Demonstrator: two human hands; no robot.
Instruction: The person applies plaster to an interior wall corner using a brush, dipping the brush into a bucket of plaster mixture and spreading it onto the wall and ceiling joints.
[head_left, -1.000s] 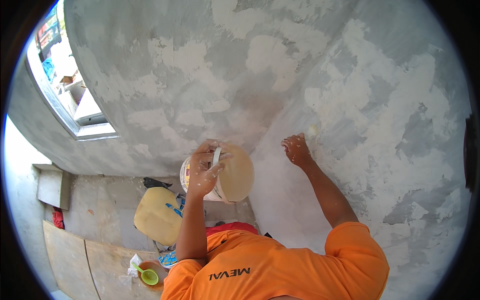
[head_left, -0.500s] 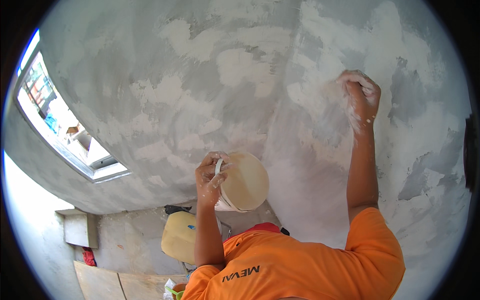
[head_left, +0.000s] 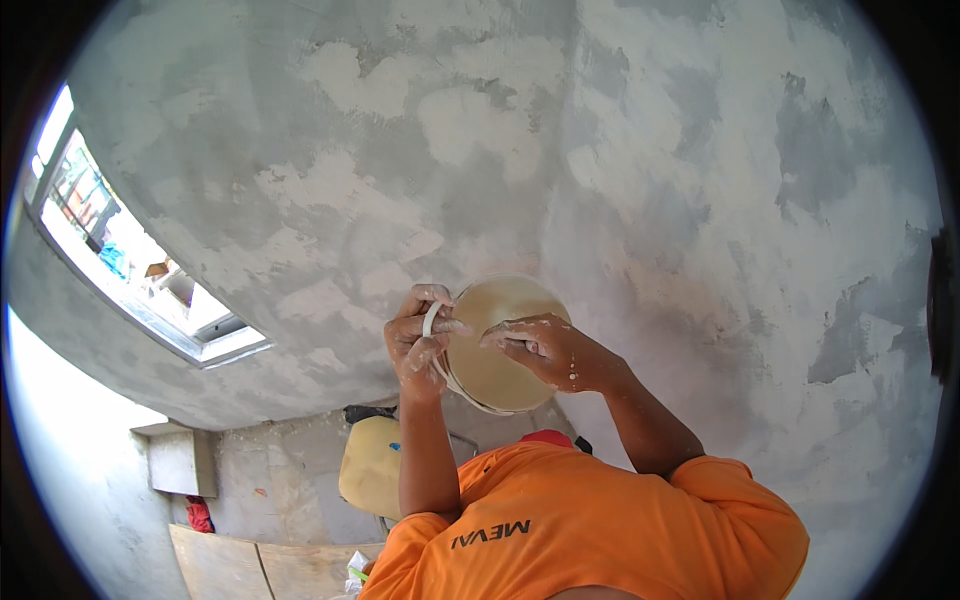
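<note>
My left hand (head_left: 418, 338), spotted with white paste, grips the white handle (head_left: 430, 318) at the left side of a round bucket (head_left: 505, 385). The bucket is held up in front of my chest, with a beige round face inside its rim. Over that face is my right hand (head_left: 545, 350), its fingers bent and pressed together, with white smears on the skin. Whatever those fingers hold, if anything, is hidden. Beyond the bucket rises a grey wall (head_left: 330, 240) covered in uneven pale patches of filler.
A window opening (head_left: 150, 250) is in the wall at left. Below the bucket stands a chair with a yellowish seat (head_left: 370, 465). Wooden boards (head_left: 310, 570), a red cloth (head_left: 199, 515) and a concrete block (head_left: 180, 460) lie toward the lower left.
My right hand has come down from the right-hand wall to the bucket's round face. My left hand still holds the bucket, which now sits slightly higher in view.
</note>
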